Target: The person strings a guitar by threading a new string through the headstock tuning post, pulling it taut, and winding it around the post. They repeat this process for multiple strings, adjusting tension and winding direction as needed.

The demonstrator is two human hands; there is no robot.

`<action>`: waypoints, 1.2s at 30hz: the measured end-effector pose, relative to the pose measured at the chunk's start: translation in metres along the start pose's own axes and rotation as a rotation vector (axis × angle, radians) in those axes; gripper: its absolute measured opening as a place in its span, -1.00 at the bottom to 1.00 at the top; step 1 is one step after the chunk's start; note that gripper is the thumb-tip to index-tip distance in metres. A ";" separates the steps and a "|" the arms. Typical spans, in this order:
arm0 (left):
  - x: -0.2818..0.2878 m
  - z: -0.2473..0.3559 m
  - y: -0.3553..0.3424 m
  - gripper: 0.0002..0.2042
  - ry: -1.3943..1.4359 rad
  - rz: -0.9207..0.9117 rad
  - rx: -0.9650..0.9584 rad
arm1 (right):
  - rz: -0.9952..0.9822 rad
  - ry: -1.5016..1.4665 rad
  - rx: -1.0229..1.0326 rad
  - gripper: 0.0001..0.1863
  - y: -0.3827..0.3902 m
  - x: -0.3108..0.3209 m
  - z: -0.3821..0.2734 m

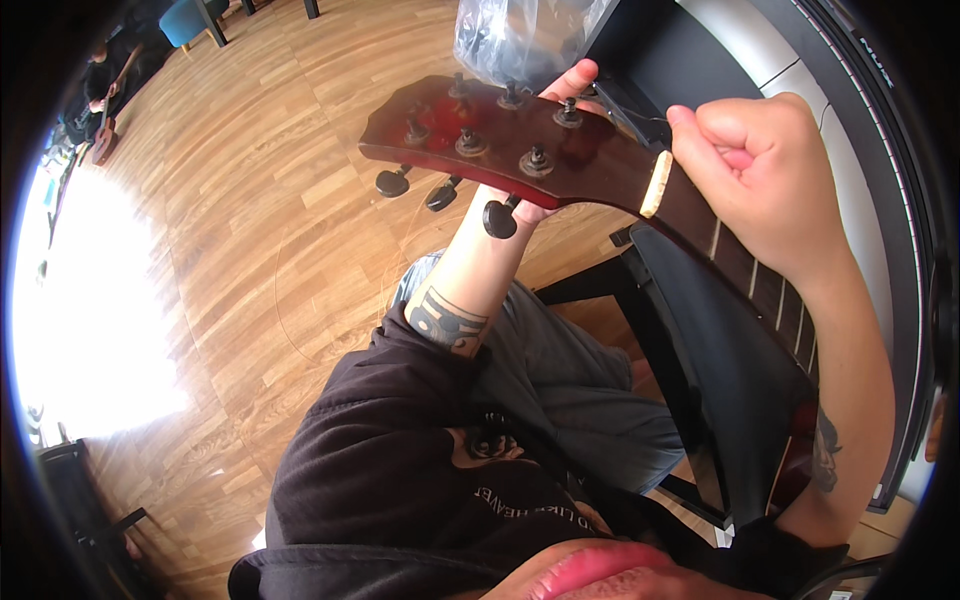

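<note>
Wooden floor (260, 190) below; two hands (768, 170), one guitar headstock (495, 121), six posts (536, 159).

Music room by the look; home or studio unclear. Electronic keyboard (862, 95) along right edge. Guitar headstock (600, 160) close up, small guitar (104, 140) far upper left. Wood-plank floor (250, 200), blue-upholstered seat (182, 22).

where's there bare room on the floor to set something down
The light-brown wooden floor looks bare between the blue dark-legged seat and the glossy red-brown guitar headstock. It's crowded around the headstock: left hand partly behind it, clear plastic bag beyond, right hand fisted beside the off-white nut.
</note>
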State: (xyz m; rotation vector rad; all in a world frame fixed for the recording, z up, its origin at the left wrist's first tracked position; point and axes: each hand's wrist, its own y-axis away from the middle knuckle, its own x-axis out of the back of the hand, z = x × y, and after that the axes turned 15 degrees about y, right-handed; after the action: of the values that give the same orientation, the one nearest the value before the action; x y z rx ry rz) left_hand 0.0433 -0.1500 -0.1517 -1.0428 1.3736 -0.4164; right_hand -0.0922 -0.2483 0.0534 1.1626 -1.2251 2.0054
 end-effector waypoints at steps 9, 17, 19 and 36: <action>-0.003 -0.018 -0.009 -0.61 -0.060 -0.100 -0.172 | -0.081 0.016 -0.047 -0.44 -0.002 0.004 -0.003; 0.007 -0.011 0.003 -0.50 -0.284 -0.025 -0.178 | -0.130 0.002 -0.090 -0.44 -0.001 0.006 -0.003; 0.007 -0.009 0.004 -0.45 -0.224 -0.098 -0.162 | -0.122 -0.009 -0.084 -0.44 -0.001 0.005 -0.003; 0.023 0.005 0.003 -0.38 -0.170 -0.187 -0.070 | -0.129 -0.003 -0.082 -0.45 -0.001 0.004 -0.002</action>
State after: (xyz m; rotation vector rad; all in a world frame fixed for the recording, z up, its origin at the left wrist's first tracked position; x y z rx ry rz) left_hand 0.0515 -0.1641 -0.1685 -1.2410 1.1509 -0.4090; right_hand -0.0946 -0.2459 0.0565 1.1743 -1.1911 1.8431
